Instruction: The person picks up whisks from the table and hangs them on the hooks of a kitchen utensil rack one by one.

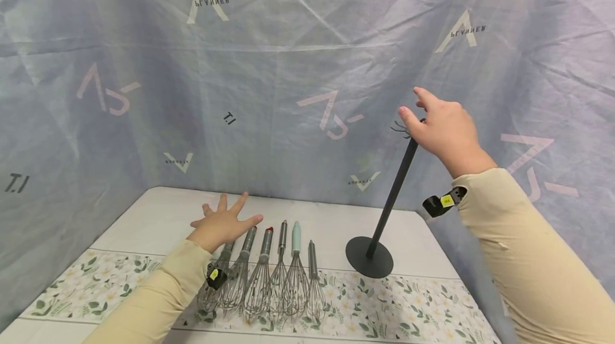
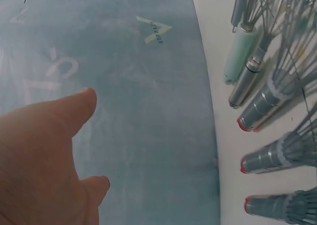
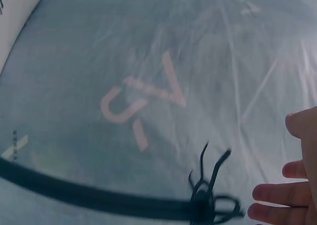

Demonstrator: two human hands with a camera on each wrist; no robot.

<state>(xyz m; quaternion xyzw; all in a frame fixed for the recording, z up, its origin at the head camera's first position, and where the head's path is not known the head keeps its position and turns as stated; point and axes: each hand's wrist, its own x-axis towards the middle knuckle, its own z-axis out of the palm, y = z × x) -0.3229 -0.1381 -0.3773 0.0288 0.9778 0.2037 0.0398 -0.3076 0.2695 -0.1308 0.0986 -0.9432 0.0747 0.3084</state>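
My left hand [image 1: 222, 226] is spread with straight fingers above the left end of a row of whisks. Several whisks lie side by side with handles toward the back: one with a mint-green handle [image 1: 296, 238], one with a grey, red-tipped handle [image 1: 267, 242], a slim steel one [image 1: 313, 259] at the right end. My right hand [image 1: 447, 127] is at the top of a black stand, fingers extended, nothing gripped. The stand has a round base [image 1: 369, 257], a tall pole [image 1: 393, 194] and curved hooks [image 3: 213, 170] at its top, bare of whisks. In the right wrist view the fingertips [image 3: 270, 193] are beside the hooks.
A white table [image 1: 158, 205] carries a floral runner [image 1: 110, 280] under the whisks' wire ends. Grey-blue printed cloth [image 1: 269, 66] hangs behind and at both sides. The stand is right of the whisk row.
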